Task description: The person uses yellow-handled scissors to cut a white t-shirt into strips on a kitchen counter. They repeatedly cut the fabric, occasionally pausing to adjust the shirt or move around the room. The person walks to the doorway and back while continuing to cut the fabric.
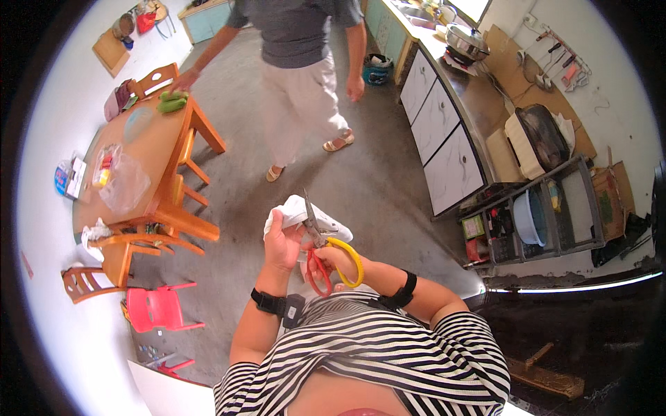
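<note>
Before my chest, my left hand [281,243] grips a soft white item [292,209], a cloth or a packet, with dark marks on its right part. In my right hand [334,260] is a pair of scissors [313,229] with one red and one yellow handle loop. Their metal blades point up and cross in front of the white item. Whether any of it lies between the blades, I cannot tell. Part of my right hand is hidden behind the handles.
A person [296,36] stands ahead, one hand near green vegetables [173,102] on a wooden table [151,156] at left. A plastic bag [125,179] lies there too. Nearer is a red chair [156,309]. Along the right run a counter [471,101] and a grey shelf rack [596,208].
</note>
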### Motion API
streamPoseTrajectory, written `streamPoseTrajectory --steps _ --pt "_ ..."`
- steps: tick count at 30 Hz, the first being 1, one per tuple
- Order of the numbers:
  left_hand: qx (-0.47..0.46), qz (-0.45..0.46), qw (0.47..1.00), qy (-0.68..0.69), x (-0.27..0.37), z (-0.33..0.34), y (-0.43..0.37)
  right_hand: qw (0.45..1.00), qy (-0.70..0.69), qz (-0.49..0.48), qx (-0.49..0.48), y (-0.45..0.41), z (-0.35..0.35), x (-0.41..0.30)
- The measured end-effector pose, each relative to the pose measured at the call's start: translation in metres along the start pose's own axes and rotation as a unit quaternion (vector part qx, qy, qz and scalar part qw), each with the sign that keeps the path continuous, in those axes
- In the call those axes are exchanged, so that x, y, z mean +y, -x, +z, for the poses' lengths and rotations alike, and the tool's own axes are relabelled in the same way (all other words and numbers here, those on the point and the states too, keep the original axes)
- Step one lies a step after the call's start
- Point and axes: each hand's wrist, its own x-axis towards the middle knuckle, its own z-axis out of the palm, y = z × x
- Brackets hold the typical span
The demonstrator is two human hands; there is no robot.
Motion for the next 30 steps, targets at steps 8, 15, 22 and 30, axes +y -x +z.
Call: streamPoseTrajectory --steps 8,15,22,30 --pt "0.042 -0.039 0.987 -0.151 0.015 0.001 -0.107 0.993 0.013 -0.071 0.088 -0.057 -0.028 -0.044" --pt "0.087 -0.103 0.945 -0.297 0.01 0.008 -0.181 0.987 -0.022 -0.065 0.147 -0.088 -0.057 -0.068" --pt "0.086 -0.129 0.957 -0.244 -0.02 0.021 -0.248 0.982 -0.039 -0.064 0.174 -0.106 -0.111 -0.103" --pt "0.076 -0.079 0.986 -0.124 -0.076 0.068 -0.341 0.985 0.019 -0.077 0.151 -0.111 -0.209 -0.187"
